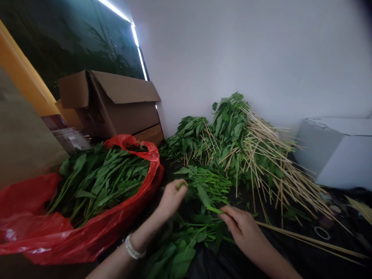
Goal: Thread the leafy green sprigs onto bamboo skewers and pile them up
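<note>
My left hand, with a pale bracelet on its wrist, is closed around a short piece of green stem. To its right, my right hand pinches a leafy water spinach stem between thumb and fingertips. The stem's leaf points up and left. Just behind my hands lies a bunch of cut water spinach, its stem ends toward the right. More loose leafy stems lie below and between my hands, on black plastic.
A red plastic bag full of leafy stems stands at left. Behind it is an open cardboard box. Against the wall, greens are heaped with thin wooden skewers. Long sticks lie right, near a roll of tape and white box.
</note>
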`<action>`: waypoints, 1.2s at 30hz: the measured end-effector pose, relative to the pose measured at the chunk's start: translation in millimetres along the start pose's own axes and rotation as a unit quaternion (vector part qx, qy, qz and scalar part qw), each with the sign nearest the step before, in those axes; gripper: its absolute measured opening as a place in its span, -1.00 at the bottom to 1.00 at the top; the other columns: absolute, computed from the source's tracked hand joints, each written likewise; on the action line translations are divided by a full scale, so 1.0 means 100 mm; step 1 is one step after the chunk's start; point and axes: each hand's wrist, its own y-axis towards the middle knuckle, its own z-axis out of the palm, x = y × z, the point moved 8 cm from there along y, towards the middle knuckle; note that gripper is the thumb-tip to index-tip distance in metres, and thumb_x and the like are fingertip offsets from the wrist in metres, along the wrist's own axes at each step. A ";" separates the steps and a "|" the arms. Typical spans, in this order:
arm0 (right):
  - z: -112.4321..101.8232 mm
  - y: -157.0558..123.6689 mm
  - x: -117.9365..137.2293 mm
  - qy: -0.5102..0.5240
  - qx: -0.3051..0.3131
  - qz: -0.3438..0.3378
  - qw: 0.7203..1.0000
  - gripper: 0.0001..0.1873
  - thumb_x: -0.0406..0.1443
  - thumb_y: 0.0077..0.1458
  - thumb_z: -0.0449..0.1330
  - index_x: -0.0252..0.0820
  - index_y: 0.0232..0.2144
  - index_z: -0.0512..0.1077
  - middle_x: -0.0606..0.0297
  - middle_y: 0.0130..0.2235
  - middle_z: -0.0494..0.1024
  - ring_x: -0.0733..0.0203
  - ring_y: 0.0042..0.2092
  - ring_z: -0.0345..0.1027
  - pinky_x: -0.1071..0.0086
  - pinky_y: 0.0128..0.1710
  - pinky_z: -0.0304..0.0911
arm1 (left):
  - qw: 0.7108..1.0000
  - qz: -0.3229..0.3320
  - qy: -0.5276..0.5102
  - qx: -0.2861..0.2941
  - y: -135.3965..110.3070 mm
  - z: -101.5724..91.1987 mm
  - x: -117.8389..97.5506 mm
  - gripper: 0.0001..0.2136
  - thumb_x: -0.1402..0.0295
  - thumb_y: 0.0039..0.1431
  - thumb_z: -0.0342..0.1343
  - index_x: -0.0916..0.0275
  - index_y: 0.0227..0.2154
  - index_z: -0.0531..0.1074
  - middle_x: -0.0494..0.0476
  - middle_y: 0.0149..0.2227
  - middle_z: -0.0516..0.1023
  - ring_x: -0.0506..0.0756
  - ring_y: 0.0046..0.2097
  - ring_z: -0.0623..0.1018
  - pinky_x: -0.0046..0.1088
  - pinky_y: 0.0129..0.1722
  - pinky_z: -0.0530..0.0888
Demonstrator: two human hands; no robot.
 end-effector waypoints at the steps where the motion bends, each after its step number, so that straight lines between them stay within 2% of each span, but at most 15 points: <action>1: -0.02 0.00 -0.02 -0.001 -0.005 0.003 1.000 -0.75 -0.27 0.30 -0.06 -0.12 -0.36 0.36 0.33 -0.42 0.49 0.22 -0.37 0.40 0.39 -0.35 0.21 | 0.998 -0.033 -0.039 -0.023 0.04 -0.12 0.05 -0.80 0.38 0.16 -0.13 0.23 -0.54 0.26 -0.05 -0.58 0.23 0.01 -0.48 0.27 -0.50 -0.46 0.22; 4: -0.01 0.00 -0.02 -0.012 -0.017 -0.006 1.000 -0.78 -0.29 0.31 -0.07 -0.12 -0.29 0.36 0.29 -0.34 0.51 0.20 -0.29 0.41 0.37 -0.28 0.25 | 0.996 -0.040 -0.083 -0.024 0.08 -0.32 0.00 -0.79 0.24 0.24 -0.07 0.26 -0.36 0.38 -0.04 -0.48 0.34 0.01 -0.42 0.32 -0.51 -0.40 0.27; 6: 0.03 -0.02 0.01 -0.034 -0.027 -0.030 0.999 -0.79 -0.33 0.31 -0.09 -0.11 -0.20 0.35 0.25 -0.24 0.51 0.16 -0.19 0.41 0.32 -0.18 0.26 | 0.998 -0.011 -0.068 -0.007 0.05 -0.34 -0.15 -0.80 0.26 0.24 -0.02 0.25 -0.23 0.41 0.03 -0.34 0.44 0.04 -0.31 0.40 -0.48 -0.28 0.33; 8: 0.07 -0.04 0.05 -0.073 -0.034 -0.063 0.995 -0.77 -0.37 0.30 -0.10 -0.11 -0.14 0.34 0.22 -0.18 0.50 0.12 -0.12 0.38 0.25 -0.11 0.25 | 0.999 0.023 -0.031 0.003 0.00 -0.31 -0.30 -0.81 0.29 0.28 -0.04 0.24 -0.20 0.43 0.08 -0.27 0.48 0.08 -0.21 0.44 -0.43 -0.18 0.35; 12: 0.14 -0.10 0.11 -0.174 -0.049 -0.135 0.974 -0.75 -0.42 0.29 -0.09 -0.14 -0.10 0.33 0.21 -0.23 0.49 0.05 -0.16 0.36 0.16 -0.13 0.24 | 0.988 0.126 0.070 0.060 -0.17 -0.01 -0.56 -0.78 0.34 0.36 -0.14 0.23 -0.25 0.41 0.12 -0.27 0.50 0.09 -0.17 0.45 -0.38 -0.11 0.37; 14: 0.16 -0.12 0.13 -0.215 -0.067 -0.163 0.961 -0.75 -0.44 0.28 -0.09 -0.18 -0.11 0.33 0.20 -0.28 0.47 0.04 -0.21 0.35 0.14 -0.16 0.23 | 0.963 0.207 0.140 0.100 -0.29 0.21 -0.66 -0.82 0.39 0.36 -0.13 0.22 -0.18 0.38 0.13 -0.20 0.52 0.10 -0.09 0.45 -0.34 -0.04 0.34; 16: 0.19 -0.13 0.14 -0.249 -0.081 -0.177 0.949 -0.75 -0.47 0.27 -0.09 -0.23 -0.15 0.34 0.19 -0.31 0.46 0.03 -0.24 0.33 0.14 -0.17 0.22 | 0.924 0.273 0.233 0.130 -0.42 0.43 -0.69 -0.84 0.44 0.34 -0.10 0.23 -0.13 0.35 0.12 -0.19 0.52 0.11 -0.09 0.45 -0.30 0.00 0.30; 20: 0.27 -0.15 0.15 -0.298 -0.079 -0.169 0.936 -0.73 -0.52 0.21 -0.10 -0.21 -0.32 0.35 0.20 -0.38 0.42 0.04 -0.30 0.30 0.15 -0.22 0.19 | 0.852 0.309 0.393 0.154 -0.55 0.73 -0.59 -0.91 0.47 0.29 -0.04 0.27 -0.21 0.35 0.11 -0.28 0.48 0.13 -0.22 0.44 -0.27 -0.13 0.31; 23: 0.29 -0.16 0.18 -0.298 -0.078 -0.159 0.938 -0.68 -0.54 0.18 -0.14 -0.17 -0.41 0.31 0.22 -0.42 0.39 0.05 -0.35 0.26 0.18 -0.30 0.17 | 0.838 0.318 0.416 0.153 -0.55 0.79 -0.52 -0.94 0.39 0.23 0.04 0.26 -0.34 0.33 0.12 -0.32 0.46 0.14 -0.27 0.41 -0.28 -0.24 0.28; 26: 0.29 -0.14 0.18 -0.235 -0.061 -0.142 0.960 -0.70 -0.51 0.22 -0.15 -0.15 -0.42 0.28 0.24 -0.42 0.39 0.09 -0.35 0.27 0.23 -0.32 0.15 | 0.857 0.316 0.374 0.164 -0.50 0.79 -0.49 -0.87 0.31 0.13 0.12 0.24 -0.41 0.31 0.08 -0.37 0.44 0.13 -0.29 0.40 -0.30 -0.29 0.24; 29: 0.24 -0.08 0.14 -0.126 -0.042 -0.113 0.985 -0.73 -0.44 0.26 -0.14 -0.13 -0.43 0.25 0.28 -0.42 0.38 0.15 -0.35 0.28 0.31 -0.35 0.13 | 0.901 0.268 0.292 0.179 -0.39 0.75 -0.48 -0.89 0.39 0.07 0.09 0.23 -0.47 0.27 0.03 -0.43 0.42 0.08 -0.33 0.38 -0.35 -0.31 0.21; 33: 0.10 -0.01 0.11 0.016 -0.050 -0.084 0.995 -0.72 -0.34 0.28 -0.15 -0.12 -0.45 0.24 0.34 -0.46 0.34 0.22 -0.40 0.27 0.36 -0.39 0.09 | 0.957 0.178 0.092 0.210 -0.27 0.72 -0.50 -0.89 0.49 0.01 -0.01 0.23 -0.56 0.19 -0.03 -0.50 0.31 0.02 -0.40 0.31 -0.45 -0.35 0.22; 36: 0.01 0.02 -0.01 0.140 -0.046 -0.008 0.989 -0.71 -0.23 0.30 -0.10 -0.12 -0.43 0.31 0.36 -0.46 0.37 0.23 -0.38 0.30 0.37 -0.34 0.13 | 0.971 0.075 -0.088 0.208 -0.12 0.63 -0.42 -0.88 0.46 0.04 -0.08 0.22 -0.58 0.19 -0.05 -0.54 0.23 -0.01 -0.46 0.25 -0.50 -0.43 0.22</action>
